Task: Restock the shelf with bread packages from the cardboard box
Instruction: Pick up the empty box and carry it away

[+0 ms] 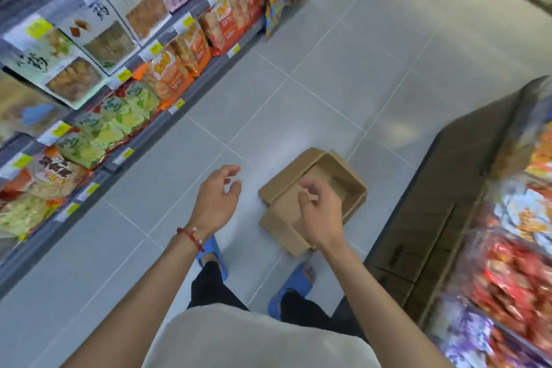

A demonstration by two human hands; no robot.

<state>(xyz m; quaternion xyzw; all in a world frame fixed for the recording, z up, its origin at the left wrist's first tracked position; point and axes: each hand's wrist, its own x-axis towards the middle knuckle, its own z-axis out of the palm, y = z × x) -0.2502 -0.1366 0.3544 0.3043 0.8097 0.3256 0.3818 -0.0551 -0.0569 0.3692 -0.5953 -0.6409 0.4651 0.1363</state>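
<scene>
Right hand (321, 212) hovers over cardboard box (357, 188), left hand (216, 203) over open floor (328, 69).

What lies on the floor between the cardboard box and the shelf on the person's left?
Only bare grey floor tiles separate cardboard box and shelf in the head view; the empty left hand hangs above them.

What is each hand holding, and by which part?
Nothing. The left hand and right hand are both empty, fingers loosely curled; the open cardboard box sits on the floor below.
</scene>
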